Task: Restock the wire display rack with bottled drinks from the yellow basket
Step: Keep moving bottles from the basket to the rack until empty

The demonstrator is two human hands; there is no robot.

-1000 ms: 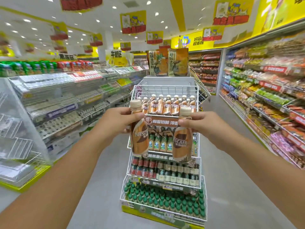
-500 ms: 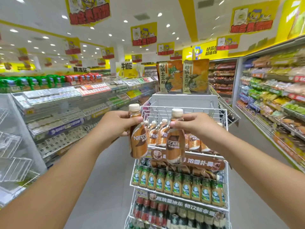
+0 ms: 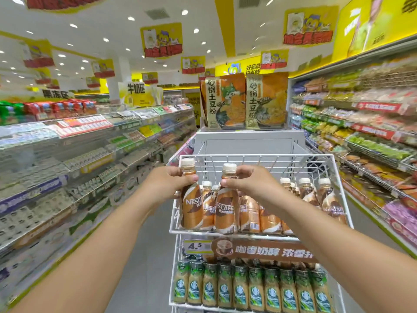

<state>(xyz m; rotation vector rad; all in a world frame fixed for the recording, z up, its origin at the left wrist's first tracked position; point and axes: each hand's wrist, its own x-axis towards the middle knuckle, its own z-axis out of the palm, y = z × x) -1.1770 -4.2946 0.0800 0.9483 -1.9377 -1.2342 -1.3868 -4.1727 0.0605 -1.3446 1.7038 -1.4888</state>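
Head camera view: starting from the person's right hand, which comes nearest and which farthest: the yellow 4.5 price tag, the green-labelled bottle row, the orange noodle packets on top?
1. Yellow 4.5 price tag, just below the right hand.
2. Green-labelled bottle row, one tier lower.
3. Orange noodle packets, up behind the white wire rack.

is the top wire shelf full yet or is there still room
Not full. The white wire top shelf has bare grid behind its brown coffee bottles, and an open stretch mid-row, right of the two bottles in hand.
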